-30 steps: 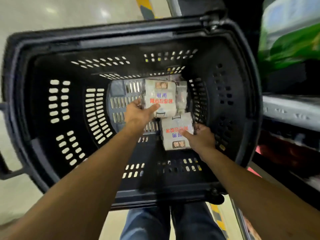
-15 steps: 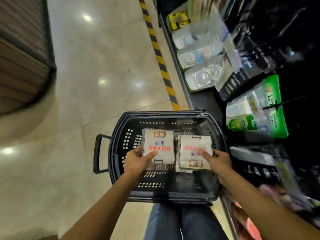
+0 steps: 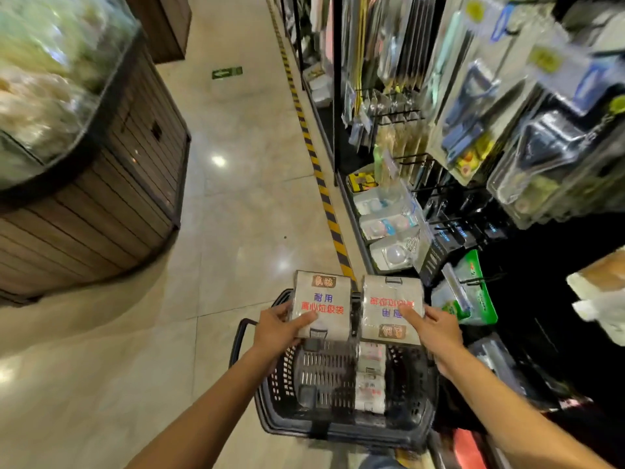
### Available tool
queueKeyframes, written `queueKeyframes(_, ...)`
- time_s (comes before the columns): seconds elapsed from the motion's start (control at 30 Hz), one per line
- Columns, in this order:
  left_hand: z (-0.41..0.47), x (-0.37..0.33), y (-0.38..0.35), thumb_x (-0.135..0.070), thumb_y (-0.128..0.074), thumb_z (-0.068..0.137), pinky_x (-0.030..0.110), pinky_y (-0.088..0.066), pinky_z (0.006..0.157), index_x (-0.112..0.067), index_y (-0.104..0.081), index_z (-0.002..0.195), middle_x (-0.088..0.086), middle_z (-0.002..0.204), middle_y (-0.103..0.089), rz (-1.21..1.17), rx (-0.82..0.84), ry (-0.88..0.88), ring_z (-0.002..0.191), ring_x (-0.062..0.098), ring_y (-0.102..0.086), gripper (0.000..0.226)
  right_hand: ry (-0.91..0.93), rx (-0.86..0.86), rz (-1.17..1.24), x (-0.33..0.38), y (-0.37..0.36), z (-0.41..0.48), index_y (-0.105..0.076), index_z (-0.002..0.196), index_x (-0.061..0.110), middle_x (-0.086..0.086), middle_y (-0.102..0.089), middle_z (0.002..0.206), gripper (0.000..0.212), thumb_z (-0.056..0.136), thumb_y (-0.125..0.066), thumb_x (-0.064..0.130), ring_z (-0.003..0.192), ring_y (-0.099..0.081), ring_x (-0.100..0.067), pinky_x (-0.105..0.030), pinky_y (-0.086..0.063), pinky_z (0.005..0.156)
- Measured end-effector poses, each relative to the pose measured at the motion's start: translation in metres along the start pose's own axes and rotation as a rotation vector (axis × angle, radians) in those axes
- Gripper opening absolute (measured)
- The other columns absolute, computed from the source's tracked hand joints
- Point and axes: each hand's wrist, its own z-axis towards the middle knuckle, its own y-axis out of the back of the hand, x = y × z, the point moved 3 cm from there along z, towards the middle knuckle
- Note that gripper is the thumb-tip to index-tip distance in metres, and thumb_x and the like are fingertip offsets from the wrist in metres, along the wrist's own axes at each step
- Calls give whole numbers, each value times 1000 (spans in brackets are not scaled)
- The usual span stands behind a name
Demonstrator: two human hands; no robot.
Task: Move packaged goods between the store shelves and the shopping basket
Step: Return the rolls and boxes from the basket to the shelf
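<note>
The left pack (image 3: pixel 324 319) and right pack (image 3: pixel 389 292) are pale grey with red and blue lettering; the slotted basket (image 3: pixel 355 434) is black.

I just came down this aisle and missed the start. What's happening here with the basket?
A person stands over a black shopping basket beside the store shelves. The left hand grips a grey pack with upright print; the right hand grips a matching pack with its print upside down. Both are held above the basket, where more packs lie along its right side.
</note>
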Motion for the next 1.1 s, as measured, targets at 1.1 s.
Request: queueKeyframes(1.1, -362, 116, -244, -13, -67, 86, 21, -53, 52, -7, -67, 109, 4, 86, -72, 478, 953, -200, 64, 9, -68, 24, -112, -989, 361, -243, 267, -496, -69, 96, 14, -3, -66, 97, 58, 69, -68, 65, 97, -60, -23, -32, -43, 79)
